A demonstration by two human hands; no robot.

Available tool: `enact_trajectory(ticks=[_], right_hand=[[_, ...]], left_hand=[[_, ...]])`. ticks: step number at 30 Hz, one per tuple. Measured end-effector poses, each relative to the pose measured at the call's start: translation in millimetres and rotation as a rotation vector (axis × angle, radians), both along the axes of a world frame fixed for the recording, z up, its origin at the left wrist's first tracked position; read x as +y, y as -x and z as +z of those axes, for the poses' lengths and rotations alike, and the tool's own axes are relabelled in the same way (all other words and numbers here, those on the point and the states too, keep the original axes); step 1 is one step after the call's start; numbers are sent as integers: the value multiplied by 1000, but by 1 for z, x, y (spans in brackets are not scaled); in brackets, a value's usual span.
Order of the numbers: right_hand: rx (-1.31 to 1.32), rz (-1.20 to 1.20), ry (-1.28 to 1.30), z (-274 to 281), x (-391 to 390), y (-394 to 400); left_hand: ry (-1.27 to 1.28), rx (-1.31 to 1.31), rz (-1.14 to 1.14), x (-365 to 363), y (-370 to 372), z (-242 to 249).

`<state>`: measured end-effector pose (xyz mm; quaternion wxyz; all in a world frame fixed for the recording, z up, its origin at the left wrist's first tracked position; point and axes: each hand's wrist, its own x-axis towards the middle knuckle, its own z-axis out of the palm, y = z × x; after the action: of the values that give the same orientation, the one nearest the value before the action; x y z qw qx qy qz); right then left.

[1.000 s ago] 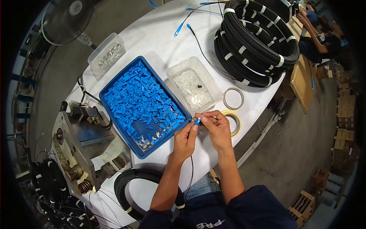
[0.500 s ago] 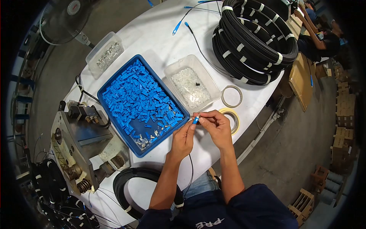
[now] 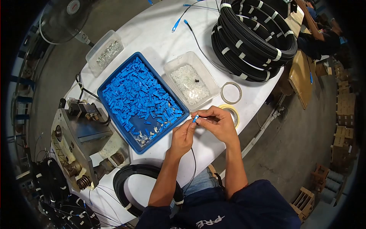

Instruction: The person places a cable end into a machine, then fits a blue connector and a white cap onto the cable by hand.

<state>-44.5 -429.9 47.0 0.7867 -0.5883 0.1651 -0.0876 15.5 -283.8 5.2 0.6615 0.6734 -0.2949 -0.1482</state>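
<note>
Connector (image 3: 195, 118), slim blue plastic, pinched by left grip (image 3: 182, 137) and right grip (image 3: 221, 125).

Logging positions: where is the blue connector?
In the head view, the blue connector is slightly right of centre, between left hand and right hand, beside the blue tray.

Wearer's dark shirt (image 3: 248, 208): white capital letters, readable as "PRE", on the front.
Fan badge (image 3: 73, 7): round, with red and white print too small to read.

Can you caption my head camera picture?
Blue connector in the grip of left hand and right hand, near a blue tray.
</note>
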Motion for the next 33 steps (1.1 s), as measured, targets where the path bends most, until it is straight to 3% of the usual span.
enact_trajectory(ticks=[11,15,20,28,33], right_hand=[[29,-166,-104,3,23,-1],[28,-205,-24,-1,32,-4],[38,-216,88,4,35,-8],[20,-155,451,20,31,-14],[12,-125,507,23,29,-16]], left_hand=[[14,142,-1,0,2,3],[60,277,-7,2,2,5],[215,650,-88,4,-1,10],[279,738,-136,8,-4,5],[280,760,-125,10,-5,5]])
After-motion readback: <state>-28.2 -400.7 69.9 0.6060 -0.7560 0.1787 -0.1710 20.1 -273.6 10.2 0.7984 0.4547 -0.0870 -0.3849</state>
